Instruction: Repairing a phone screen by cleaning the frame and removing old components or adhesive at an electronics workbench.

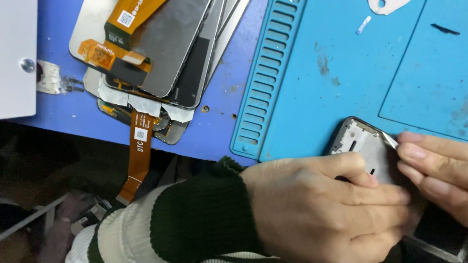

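- Phone frame [363,146] sits lower right of the picture, on the near edge of the blue work mat [341,73]; pale inner face up; one dark rounded corner showing; the rest hidden under your hands.
- Left hand [321,209], lower centre, lies over the frame; fingers together and curled, pressing down on it; forefinger tip rests on the pale face near a small slot; thumb not in view.
- Right hand [434,170], at the right edge, has its fingertips bunched close together, pinched on a thin pale strip [390,140] at the frame's upper right edge; cannot tell whether it is a tool or a film tab.
- Judgement on the step: keep the left hand flat and firm so the frame does not lift or skid on the mat; work the strip low and slow along the edge; a steep or jerky pull looks likely to tear it or bend the frame.
- Upper left of the picture: a stack of phone screens [161,53] face down with orange ribbon cables [139,156], one hanging over the bench edge; well apart from your hands.
- Small white scrap [363,24] on the mat, top centre-right.
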